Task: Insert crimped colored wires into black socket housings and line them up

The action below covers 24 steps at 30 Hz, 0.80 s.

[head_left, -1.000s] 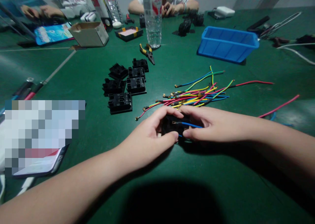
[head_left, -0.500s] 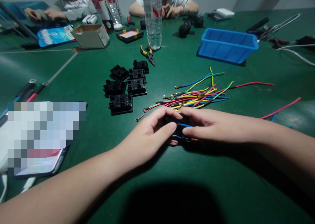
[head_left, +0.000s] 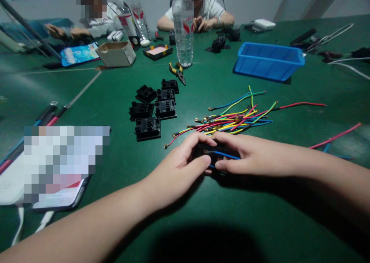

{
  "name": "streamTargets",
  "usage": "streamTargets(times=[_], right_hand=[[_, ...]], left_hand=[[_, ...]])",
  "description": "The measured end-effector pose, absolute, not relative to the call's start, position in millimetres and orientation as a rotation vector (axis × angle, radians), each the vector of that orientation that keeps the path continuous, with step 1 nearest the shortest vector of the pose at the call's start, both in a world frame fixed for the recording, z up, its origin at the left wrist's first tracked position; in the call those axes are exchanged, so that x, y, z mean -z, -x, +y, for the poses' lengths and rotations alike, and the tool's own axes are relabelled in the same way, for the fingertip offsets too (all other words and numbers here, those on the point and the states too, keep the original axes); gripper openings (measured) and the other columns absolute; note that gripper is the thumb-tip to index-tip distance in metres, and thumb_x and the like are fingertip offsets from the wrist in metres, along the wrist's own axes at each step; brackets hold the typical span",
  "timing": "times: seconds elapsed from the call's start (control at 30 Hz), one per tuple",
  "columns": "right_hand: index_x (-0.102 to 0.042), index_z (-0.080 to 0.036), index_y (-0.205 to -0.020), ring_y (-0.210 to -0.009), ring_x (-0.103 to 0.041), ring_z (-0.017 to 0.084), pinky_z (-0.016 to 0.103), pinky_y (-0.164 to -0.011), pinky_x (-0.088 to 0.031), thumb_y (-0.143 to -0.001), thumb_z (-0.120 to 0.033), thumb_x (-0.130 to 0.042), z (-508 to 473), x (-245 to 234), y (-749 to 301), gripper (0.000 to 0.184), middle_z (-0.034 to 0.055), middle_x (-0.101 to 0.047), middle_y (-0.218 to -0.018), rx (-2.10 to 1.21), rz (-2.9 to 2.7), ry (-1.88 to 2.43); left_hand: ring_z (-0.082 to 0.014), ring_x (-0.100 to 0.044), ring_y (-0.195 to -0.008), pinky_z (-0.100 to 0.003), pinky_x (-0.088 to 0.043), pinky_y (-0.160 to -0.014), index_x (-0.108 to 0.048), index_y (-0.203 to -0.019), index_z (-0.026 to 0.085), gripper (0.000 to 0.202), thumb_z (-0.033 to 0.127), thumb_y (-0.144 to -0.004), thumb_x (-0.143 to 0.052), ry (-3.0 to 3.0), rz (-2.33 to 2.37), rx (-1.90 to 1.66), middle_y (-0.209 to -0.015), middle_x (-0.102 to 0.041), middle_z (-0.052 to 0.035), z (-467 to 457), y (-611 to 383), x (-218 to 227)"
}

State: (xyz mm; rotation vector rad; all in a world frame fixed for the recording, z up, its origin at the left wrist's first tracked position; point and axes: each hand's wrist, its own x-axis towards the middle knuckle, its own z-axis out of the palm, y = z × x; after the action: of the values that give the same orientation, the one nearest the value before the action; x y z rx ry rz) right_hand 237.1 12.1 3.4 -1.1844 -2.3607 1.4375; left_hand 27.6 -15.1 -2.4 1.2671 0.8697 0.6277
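Between my two hands is a black plastic housing with blue wires running across it. My left hand wraps round its left side, the thumb lying on top near a brass wire terminal. From the right, my right hand grips the same piece, its thumb beside the blue wire. Fingers hide most of the housing's underside and edges. Just beyond my hands lies a loose bundle of red, yellow, blue and green wires with brass terminals. Several more black housings sit to the left of the bundle.
Yellow-handled pliers and a clear bottle stand farther back, with a blue bin to their right. A cardboard box is at back left. A phone lies by my left forearm. Two people sit across the table.
The camera view has tilted slightly, so everything appears lower and a little to the right. My fingers have shifted slightly, and more of the housing and the upper blue wire shows.
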Motion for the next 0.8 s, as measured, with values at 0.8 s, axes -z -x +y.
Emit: streamTargets(times=[0.8], right_hand=[[-0.055, -0.022, -0.117, -0.093, -0.061, 0.022, 0.031, -0.076, -0.049, -0.086, -0.049, -0.059, 11.8, -1.8, -236.7, 0.041, 0.0038, -0.066, -0.100, -1.506, -2.344, 1.187]], left_hand=[[-0.0105, -0.058, -0.071, -0.021, -0.050, -0.060, -0.053, -0.092, 0.018, 0.012, 0.026, -0.085, -0.059, -1.170, 0.914, -0.692, -0.086, -0.055, 0.0009, -13.0, -32.0, -0.4]])
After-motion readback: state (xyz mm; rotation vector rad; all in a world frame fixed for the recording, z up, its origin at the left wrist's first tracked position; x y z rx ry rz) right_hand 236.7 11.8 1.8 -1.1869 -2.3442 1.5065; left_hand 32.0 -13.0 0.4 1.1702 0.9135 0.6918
